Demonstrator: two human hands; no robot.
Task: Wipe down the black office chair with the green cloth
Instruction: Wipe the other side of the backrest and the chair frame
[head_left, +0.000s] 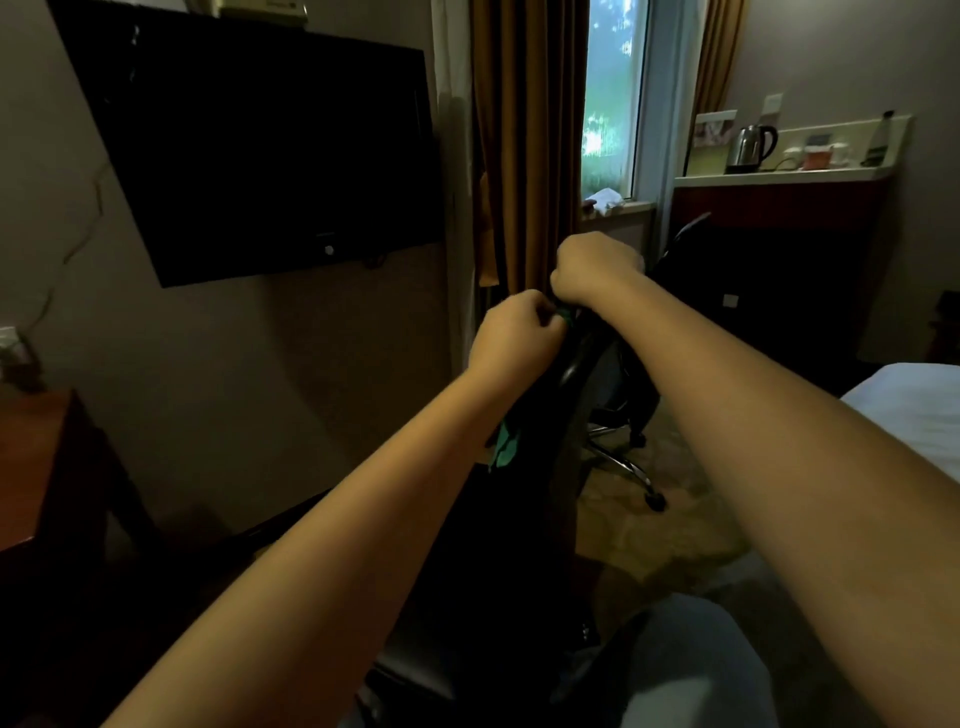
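Where the hands meet: top edge of the black office chair (519, 545) — it stands between both forearms, in front of the curtain (524, 156).
Left hand (519, 332): fingers curled, pinching the green cloth (506, 449), which hangs below the wrist.
Right hand (592, 267): fist closed over the chair's top edge.
Wall, left: dark television (270, 150).

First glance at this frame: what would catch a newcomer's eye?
Two bare forearms reach to the centre, where the left hand pinches a green cloth and the right hand curls over the top of the black office chair. A large dark TV fills the wall at upper left. A bright window glows beside brown curtains behind the hands.
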